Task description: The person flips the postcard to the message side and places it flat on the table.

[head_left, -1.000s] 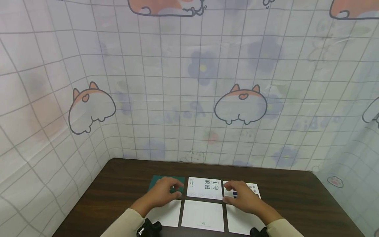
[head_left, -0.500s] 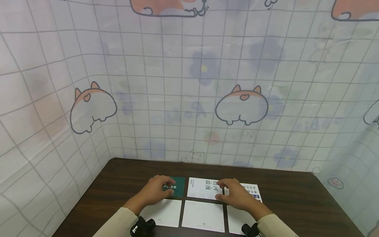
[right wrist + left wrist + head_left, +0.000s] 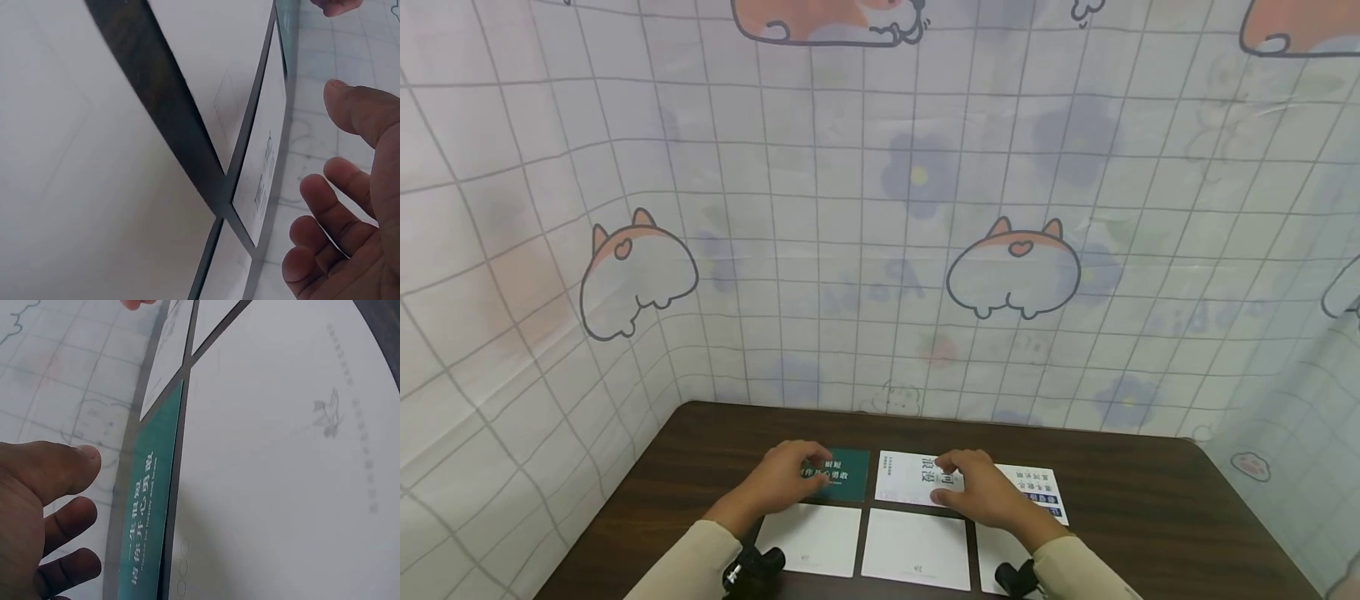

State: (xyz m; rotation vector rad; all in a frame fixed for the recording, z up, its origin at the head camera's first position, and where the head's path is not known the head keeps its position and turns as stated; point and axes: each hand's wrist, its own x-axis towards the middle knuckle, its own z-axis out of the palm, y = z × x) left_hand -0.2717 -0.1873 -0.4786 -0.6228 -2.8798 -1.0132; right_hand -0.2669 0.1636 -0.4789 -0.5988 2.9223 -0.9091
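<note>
My left hand [image 3: 775, 482] hovers over the left part of a dark green card [image 3: 852, 487] with white lettering, its fingers loosely bent and holding nothing. Over the white card with large grey characters [image 3: 897, 479] in the middle of the back row is my right hand [image 3: 983, 490], thumb and fingers apart. It partly hides that card and a white card with blue bands [image 3: 1043, 485]. Nearer me lie three mostly blank white cards: left [image 3: 820, 533], middle [image 3: 916, 546] and right [image 3: 996, 554]. In the left wrist view, the thumb and fingertips [image 3: 78, 519] stand apart from the green card.
The cards lie in two rows with narrow gaps on a dark brown wooden table [image 3: 1150, 508]. A pale gridded curtain [image 3: 850, 208] with cartoon dogs hangs behind the table and along its sides. Each wrist wears a black camera [image 3: 763, 562].
Both hands have moved left above the cards. More of the green card and of the blue-banded card now shows, while the right hand covers part of the middle back card. The cards have not moved.
</note>
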